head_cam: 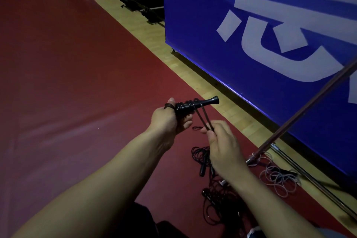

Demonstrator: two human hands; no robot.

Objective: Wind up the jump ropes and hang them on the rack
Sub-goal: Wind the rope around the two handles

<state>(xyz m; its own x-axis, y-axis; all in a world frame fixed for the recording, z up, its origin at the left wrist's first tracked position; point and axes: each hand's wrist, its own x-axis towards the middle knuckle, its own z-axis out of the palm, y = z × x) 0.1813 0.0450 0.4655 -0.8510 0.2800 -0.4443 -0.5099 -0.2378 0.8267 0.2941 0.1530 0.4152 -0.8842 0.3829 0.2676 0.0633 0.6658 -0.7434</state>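
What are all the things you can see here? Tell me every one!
jump rope handles: looks like a pair held together, black, gripped in the left hand, cord wound round them
cord: a doubled strand, dark, running from the handles to the right hand
black jump ropes: a tangled pile, count unclear, on the red floor under the right arm
pale rope: one loose tangle, whitish grey, on the floor by the banner's foot
banner: one, blue with big white shapes, standing at right
pole: one, dark reddish, slanting down to the floor at right
floor mat: red, beside a light wood strip
left hand: one, holds the handles
right hand: one, pinches the cord
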